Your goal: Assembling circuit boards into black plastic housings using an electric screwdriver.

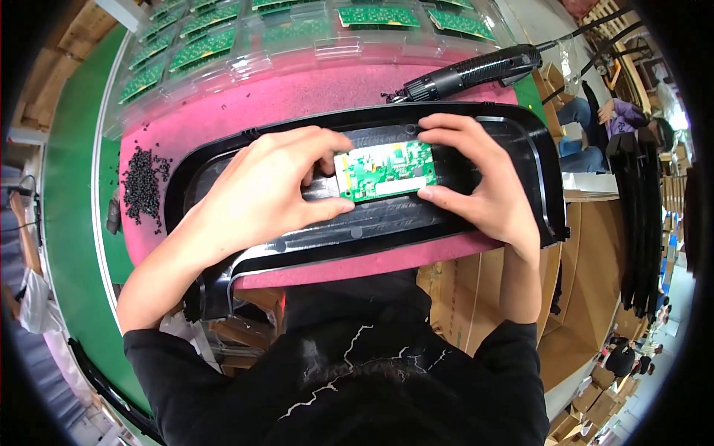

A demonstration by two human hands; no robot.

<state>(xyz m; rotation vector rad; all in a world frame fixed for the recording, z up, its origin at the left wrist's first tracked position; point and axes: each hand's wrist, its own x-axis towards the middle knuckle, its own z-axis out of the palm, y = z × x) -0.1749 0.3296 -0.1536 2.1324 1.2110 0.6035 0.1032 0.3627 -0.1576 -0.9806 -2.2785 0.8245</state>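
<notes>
A green circuit board (387, 169) with a white connector strip along its near edge is held between my two hands, over the middle of a long black plastic housing (297, 241). My left hand (271, 182) grips the board's left end, thumb at the near corner and fingers bent at the far one. At the right end, the thumb and fingertips of my right hand (483, 175) pinch its corners. Whether the board rests on the housing's floor or hangs just above it, I cannot tell. The housing lies open side up on a pink mat (312, 83).
Small black screws (143, 182) lie heaped left of the housing. Beyond its far edge rests a black electric screwdriver (476, 72). Clear plastic trays (253, 65) with several green boards stand at the back. Cardboard boxes (580, 275) are at the right; another person (625, 115) sits farther off.
</notes>
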